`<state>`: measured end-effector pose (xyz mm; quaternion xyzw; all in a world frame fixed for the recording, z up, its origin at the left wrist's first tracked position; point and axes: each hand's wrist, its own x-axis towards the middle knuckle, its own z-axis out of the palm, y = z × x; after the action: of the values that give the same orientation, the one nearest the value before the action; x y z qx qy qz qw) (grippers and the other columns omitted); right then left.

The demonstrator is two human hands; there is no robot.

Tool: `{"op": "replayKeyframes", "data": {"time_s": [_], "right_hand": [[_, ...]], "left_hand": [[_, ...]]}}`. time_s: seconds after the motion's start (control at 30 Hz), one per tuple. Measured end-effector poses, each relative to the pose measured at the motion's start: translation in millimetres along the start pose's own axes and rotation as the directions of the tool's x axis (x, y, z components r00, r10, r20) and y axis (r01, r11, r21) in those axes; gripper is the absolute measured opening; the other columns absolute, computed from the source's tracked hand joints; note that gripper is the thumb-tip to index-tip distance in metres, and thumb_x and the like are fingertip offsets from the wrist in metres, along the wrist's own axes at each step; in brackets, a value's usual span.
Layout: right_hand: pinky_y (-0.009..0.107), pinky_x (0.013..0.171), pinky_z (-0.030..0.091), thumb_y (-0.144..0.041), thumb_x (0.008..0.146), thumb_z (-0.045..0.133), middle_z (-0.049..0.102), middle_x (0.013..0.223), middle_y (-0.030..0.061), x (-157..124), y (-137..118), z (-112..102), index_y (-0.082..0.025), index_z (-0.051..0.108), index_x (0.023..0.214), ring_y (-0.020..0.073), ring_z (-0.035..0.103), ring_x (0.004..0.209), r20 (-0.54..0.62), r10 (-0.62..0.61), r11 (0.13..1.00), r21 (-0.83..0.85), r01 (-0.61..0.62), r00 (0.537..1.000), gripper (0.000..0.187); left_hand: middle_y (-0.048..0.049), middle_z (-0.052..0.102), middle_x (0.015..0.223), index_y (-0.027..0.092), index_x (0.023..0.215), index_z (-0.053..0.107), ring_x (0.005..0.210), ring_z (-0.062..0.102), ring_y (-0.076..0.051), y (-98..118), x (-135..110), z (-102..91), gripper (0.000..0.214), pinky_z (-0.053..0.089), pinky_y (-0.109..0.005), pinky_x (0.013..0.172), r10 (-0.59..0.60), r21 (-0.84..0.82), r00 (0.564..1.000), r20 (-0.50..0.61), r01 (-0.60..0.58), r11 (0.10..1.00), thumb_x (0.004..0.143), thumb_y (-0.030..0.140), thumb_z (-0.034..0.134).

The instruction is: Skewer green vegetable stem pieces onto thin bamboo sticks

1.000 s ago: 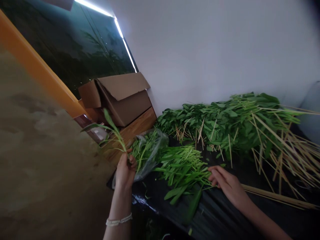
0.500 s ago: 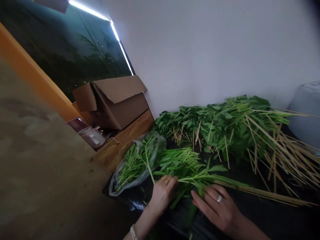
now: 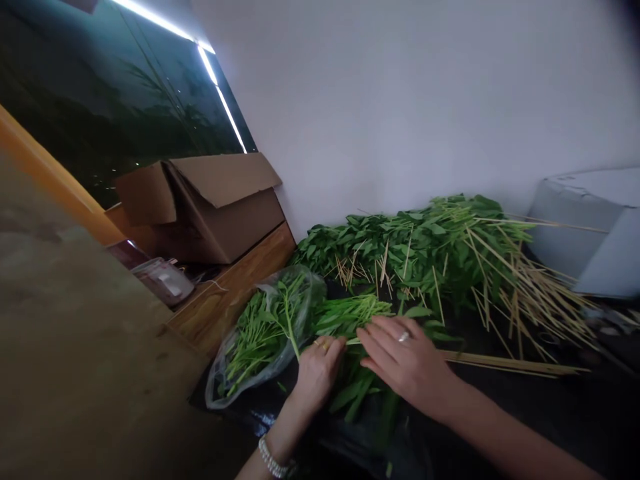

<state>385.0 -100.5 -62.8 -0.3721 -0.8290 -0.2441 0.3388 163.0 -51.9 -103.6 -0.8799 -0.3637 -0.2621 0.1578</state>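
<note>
While both hands are resting on the small pile of trimmed shoots (image 3: 350, 315), the work looks to be at the gathering stage: the left hand (image 3: 317, 373) is curling its fingers down onto the pile's near edge, though I cannot tell whether it is actually pinching a stem, and the right hand (image 3: 407, 367) is lying flat over the top with its fingers spread and pressing lightly, gripping nothing. The pile is lying on the black sheet (image 3: 500, 420), just beside the mouth of a clear plastic bag (image 3: 250, 343) that is already holding similar shoots. Lifting these shoots as one bunch would call for both hands closing around them together, since they are lying loose and fanning out in several directions. Behind them a large heap of leafy greens (image 3: 410, 247) is spreading along the wall, and pale stripped stalks (image 3: 535, 300) are trailing off to the right, some running close under the right wrist where they could be catching loose stems. An open cardboard box (image 3: 210, 207) is sitting well apart to the left, and a white container (image 3: 590, 227) is standing at the far right.
</note>
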Motion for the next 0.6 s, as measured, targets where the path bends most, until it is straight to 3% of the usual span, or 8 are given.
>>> {"op": "replayKeyframes", "data": {"time_s": [0.1,0.2,0.3,0.33,0.37,0.4,0.5,0.6], "right_hand": [[0.043,0.092,0.04,-0.01,0.089,0.05,0.066,0.086,0.0062,6,-9,34,-0.013,0.064,0.104,0.0223,0.058,0.092,0.066,-0.069,0.995,-0.063,0.074,0.995,0.02],[0.043,0.092,0.038,-0.007,0.087,0.049,0.063,0.078,0.0046,2,2,47,-0.015,0.065,0.091,0.0207,0.055,0.084,0.116,-0.045,0.998,-0.043,0.05,0.992,0.018],[0.042,0.093,0.035,-0.006,0.085,0.049,0.065,0.083,0.0055,-10,39,37,-0.018,0.066,0.091,0.0211,0.055,0.09,0.05,0.204,0.955,0.209,-0.21,0.978,0.022],[0.041,0.094,0.034,-0.009,0.084,0.053,0.065,0.083,0.0045,-15,56,31,-0.02,0.067,0.088,0.0213,0.056,0.092,-0.007,0.417,0.837,0.392,-0.381,0.909,0.018],[0.041,0.095,0.033,-0.014,0.08,0.061,0.066,0.081,0.0032,-21,75,23,-0.022,0.068,0.083,0.0217,0.056,0.092,-0.047,0.651,0.632,0.587,-0.507,0.758,0.01],[0.042,0.095,0.033,-0.021,0.08,0.064,0.066,0.081,0.003,-26,94,16,-0.022,0.067,0.083,0.0225,0.056,0.093,-0.08,0.751,0.54,0.646,-0.54,0.655,0.004],[0.039,0.084,0.041,-0.033,0.088,0.054,0.067,0.09,0.0069,-43,147,-6,-0.022,0.062,0.091,0.0226,0.058,0.094,-0.11,0.902,0.336,0.786,-0.518,0.418,0.015],[0.032,0.067,0.046,-0.036,0.088,0.053,0.068,0.093,0.0074,-55,176,-17,-0.023,0.061,0.089,0.019,0.063,0.086,0.082,0.953,0.033,0.929,-0.369,0.29,0.015]], "left_hand": [[-0.004,0.063,0.072,0.018,0.098,0.061,0.068,0.061,-0.018,3,3,-1.5,0.019,0.048,-0.028,0.061,0.032,0.015,0.999,0.011,-0.032,0.999,0.096,0.023,0.043],[-0.0033,0.065,0.073,0.018,0.102,0.061,0.069,0.062,-0.018,-5,-3,-3.2,0.019,0.049,-0.027,0.061,0.059,0.052,0.998,0.038,-0.061,0.997,0.096,0.022,0.044],[-0.0043,0.068,0.074,0.017,0.1,0.062,0.07,0.064,-0.017,-30,-22,-10.7,0.023,0.049,-0.026,0.063,0.039,0.129,0.998,0.042,-0.044,0.991,0.094,0.013,0.04],[-0.0053,0.069,0.078,0.017,0.1,0.063,0.072,0.065,-0.018,-42,-31,-15.2,0.026,0.049,-0.026,0.064,0.007,0.172,0.999,0.044,-0.015,0.985,0.093,0.011,0.039],[-0.0059,0.07,0.079,0.017,0.1,0.064,0.074,0.066,-0.018,-53,-41,-20.7,0.028,0.049,-0.026,0.063,-0.025,0.221,0.999,0.036,0.017,0.975,0.093,0.01,0.038],[-0.0064,0.071,0.08,0.018,0.1,0.065,0.076,0.066,-0.019,-65,-51,-26.9,0.029,0.048,-0.025,0.063,-0.059,0.269,0.998,0.033,0.048,0.962,0.092,0.011,0.038],[-0.0071,0.07,0.076,0.018,0.091,0.069,0.071,0.066,-0.02,-93,-76,-47.7,0.028,0.047,-0.028,0.061,-0.224,0.395,0.969,0.103,0.167,0.903,0.094,0.023,0.042],[-0.0078,0.072,0.084,0.02,0.09,0.071,0.085,0.065,-0.026,-104,-86,-68.0,0.03,0.046,-0.035,0.074,-0.343,0.42,0.93,0.133,0.26,0.869,0.091,0.04,0.048]]}}
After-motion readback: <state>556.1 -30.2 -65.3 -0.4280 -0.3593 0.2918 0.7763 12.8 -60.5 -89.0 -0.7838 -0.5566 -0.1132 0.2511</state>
